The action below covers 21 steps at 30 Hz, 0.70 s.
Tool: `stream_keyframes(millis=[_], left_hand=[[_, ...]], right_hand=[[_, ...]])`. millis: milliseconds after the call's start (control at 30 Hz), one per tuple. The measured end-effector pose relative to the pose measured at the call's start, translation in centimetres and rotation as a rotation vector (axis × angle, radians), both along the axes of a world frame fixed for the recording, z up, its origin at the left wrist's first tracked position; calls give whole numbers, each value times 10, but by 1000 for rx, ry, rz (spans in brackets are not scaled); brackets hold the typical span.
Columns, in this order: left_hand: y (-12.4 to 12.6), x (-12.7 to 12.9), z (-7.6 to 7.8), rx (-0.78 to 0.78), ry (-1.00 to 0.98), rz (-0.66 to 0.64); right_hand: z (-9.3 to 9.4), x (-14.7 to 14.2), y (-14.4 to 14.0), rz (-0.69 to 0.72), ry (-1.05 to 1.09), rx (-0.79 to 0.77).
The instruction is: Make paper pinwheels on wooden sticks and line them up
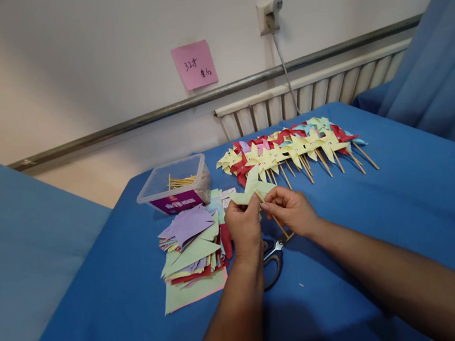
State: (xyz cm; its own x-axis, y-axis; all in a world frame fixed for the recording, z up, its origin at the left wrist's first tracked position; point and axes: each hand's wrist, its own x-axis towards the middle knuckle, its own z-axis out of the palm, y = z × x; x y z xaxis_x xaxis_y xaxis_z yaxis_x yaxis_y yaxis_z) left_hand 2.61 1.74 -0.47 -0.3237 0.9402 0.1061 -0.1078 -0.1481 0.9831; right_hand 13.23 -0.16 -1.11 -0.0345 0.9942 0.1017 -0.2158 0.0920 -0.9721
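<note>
A pale green paper pinwheel (253,185) is pinched in my left hand (245,223), its blades pointing up and away from me. A thin wooden stick (279,224) slants down from behind the pinwheel's centre. My right hand (289,209) has its thumb and fingers closed at the stick's upper part, close beside my left hand. Whether the stick is fastened to the paper is hidden by my fingers. Just below both hands lie scissors (273,264) with dark handles, partly covered by my left hand and wrist.
A clear plastic box (180,187) holds wooden sticks at the back left. Before it lies a stack of cut coloured paper (191,252). Several finished pinwheels (294,150) lie in rows at the back. The blue-covered table (376,227) meets a wall with a radiator (310,92).
</note>
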Motion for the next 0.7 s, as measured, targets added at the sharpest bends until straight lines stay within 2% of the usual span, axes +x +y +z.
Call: stream_keyframes(millis=[300,567,700], left_hand=[[1,-1,0,13,6,14],[1,0,0,37,-16,4],[0,0,2,26,-22,10]], right_hand=[[-5,3,0,28,-23,3],[1,2,-2,12,11,-37],[2,1,0,-15,21,1]])
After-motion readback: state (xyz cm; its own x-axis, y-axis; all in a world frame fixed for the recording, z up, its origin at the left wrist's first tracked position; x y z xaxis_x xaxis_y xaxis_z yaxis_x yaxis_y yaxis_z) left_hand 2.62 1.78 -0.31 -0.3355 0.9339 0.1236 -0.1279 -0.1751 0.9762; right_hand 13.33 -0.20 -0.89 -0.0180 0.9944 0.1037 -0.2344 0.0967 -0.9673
